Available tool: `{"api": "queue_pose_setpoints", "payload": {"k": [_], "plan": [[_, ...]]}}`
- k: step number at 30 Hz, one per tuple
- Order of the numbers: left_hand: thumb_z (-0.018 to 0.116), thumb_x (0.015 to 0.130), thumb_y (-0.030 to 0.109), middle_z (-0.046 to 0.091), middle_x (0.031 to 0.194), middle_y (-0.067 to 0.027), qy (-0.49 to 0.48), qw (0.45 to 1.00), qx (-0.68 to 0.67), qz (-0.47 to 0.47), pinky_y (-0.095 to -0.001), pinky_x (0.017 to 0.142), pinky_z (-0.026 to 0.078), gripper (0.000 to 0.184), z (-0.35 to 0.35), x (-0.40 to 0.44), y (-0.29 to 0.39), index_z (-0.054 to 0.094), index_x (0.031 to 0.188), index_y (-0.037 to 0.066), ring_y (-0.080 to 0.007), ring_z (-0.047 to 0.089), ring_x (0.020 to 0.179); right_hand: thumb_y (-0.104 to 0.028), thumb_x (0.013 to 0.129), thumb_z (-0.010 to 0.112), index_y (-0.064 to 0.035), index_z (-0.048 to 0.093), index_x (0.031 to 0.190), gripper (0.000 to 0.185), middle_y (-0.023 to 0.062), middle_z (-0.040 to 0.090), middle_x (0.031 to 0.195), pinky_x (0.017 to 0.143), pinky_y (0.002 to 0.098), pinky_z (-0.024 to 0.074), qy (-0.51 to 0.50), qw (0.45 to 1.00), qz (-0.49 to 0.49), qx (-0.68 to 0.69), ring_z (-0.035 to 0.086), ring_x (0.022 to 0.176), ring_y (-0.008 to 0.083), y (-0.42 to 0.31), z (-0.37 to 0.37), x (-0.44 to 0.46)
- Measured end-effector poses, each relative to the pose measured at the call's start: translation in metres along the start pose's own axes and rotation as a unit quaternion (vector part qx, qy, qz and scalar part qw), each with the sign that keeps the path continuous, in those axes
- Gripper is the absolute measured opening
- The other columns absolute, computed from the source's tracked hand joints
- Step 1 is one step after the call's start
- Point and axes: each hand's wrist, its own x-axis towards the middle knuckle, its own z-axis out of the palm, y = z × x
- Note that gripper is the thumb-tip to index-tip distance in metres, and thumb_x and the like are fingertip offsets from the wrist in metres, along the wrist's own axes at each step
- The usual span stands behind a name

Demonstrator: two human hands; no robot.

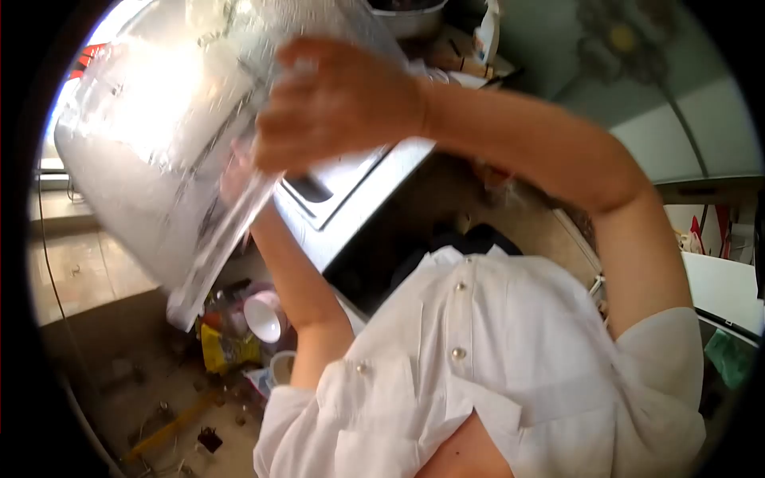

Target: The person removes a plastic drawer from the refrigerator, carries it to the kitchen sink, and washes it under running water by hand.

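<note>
A large, see-through plastic bin (151, 159), wet and shiny, is held up tilted at the upper left. Its thick rim (227, 247) slants down toward the lower left. My right hand (339, 103), blurred by motion, is closed with curled fingers at the near side of the bin by the rim. Beyond the rim, my left hand (237, 171) grips the bin from the other side, partly hidden by the plastic. Under my hands lies a silvery metal surface (351, 211) with a dark opening (309, 188).
A pink-and-white bowl (264, 317), a yellow packet (227, 348) and a cup (283, 366) stand beside my left forearm. A metal basin (410, 17) and a white bottle (487, 33) are at the back. At the right is a white surface (725, 291) with a green bag (729, 358).
</note>
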Motion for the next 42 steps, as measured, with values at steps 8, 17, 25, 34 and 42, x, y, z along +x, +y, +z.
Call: {"api": "queue_pose_setpoints", "payload": {"k": [8, 17, 25, 34, 42], "plan": [[0.023, 0.097, 0.04, 0.039, 0.137, -0.01, 0.077, 0.599, -0.761, -0.235, -0.0634, 0.102, 0.019, 0.048, 0.017, 0.001, 0.014, 0.037, 0.134, 0.014, -0.0293, 0.035, 0.127, -0.013, 0.075, 0.062, -0.0215, 0.053, 0.089, 0.018, -0.0049, 0.053, 0.073, 0.082, 0.0295, 0.0426, -0.044, 0.996, -0.066, 0.049, 0.058, 0.07, 0.009, 0.015, 0.016, -0.002], [0.003, 0.091, 0.055, 0.031, 0.147, -0.0056, -0.023, 0.643, -0.747, -0.166, -0.0632, 0.102, -0.008, 0.066, 0.063, 0.006, 0.074, 0.03, 0.141, 0.023, -0.025, 0.032, 0.133, -0.016, 0.078, 0.056, -0.0157, 0.054, 0.099, 0.021, -0.0019, 0.059, 0.077, 0.077, 0.0302, 0.0437, -0.051, 0.989, -0.081, 0.116, 0.062, 0.076, 0.0135, 0.028, 0.013, 0.045], [0.005, 0.091, 0.055, 0.026, 0.149, -0.0029, 0.216, 0.566, -0.773, -0.189, -0.0614, 0.104, -0.005, 0.065, 0.079, 0.006, 0.066, 0.017, 0.145, 0.02, -0.027, 0.028, 0.134, -0.024, 0.076, 0.065, -0.0184, 0.057, 0.082, 0.012, -0.0055, 0.06, 0.07, 0.07, 0.0258, 0.0481, 0.035, 0.982, -0.18, 0.035, 0.061, 0.067, 0.0128, 0.034, 0.044, 0.044], [0.006, 0.09, 0.059, 0.025, 0.149, -0.0081, 0.114, 0.504, -0.847, -0.121, -0.0657, 0.104, 0.0, 0.065, 0.068, 0.006, 0.049, 0.044, 0.131, 0.026, -0.0346, 0.023, 0.135, -0.018, 0.074, 0.065, -0.0182, 0.056, 0.081, 0.012, -0.0038, 0.06, 0.071, 0.061, 0.0271, 0.0494, 0.005, 0.993, -0.085, 0.078, 0.061, 0.066, 0.0098, 0.045, 0.035, 0.03], [0.008, 0.09, 0.059, 0.038, 0.142, -0.0069, 0.222, 0.603, -0.728, -0.238, -0.0598, 0.106, 0.003, 0.068, 0.084, 0.004, 0.085, 0.055, 0.115, 0.017, -0.0282, 0.026, 0.135, -0.008, 0.074, 0.061, -0.0124, 0.053, 0.076, 0.009, 0.0011, 0.051, 0.058, 0.052, 0.0289, 0.0487, 0.103, 0.993, -0.007, 0.064, 0.057, 0.053, 0.0133, 0.045, 0.028, 0.03]]}}
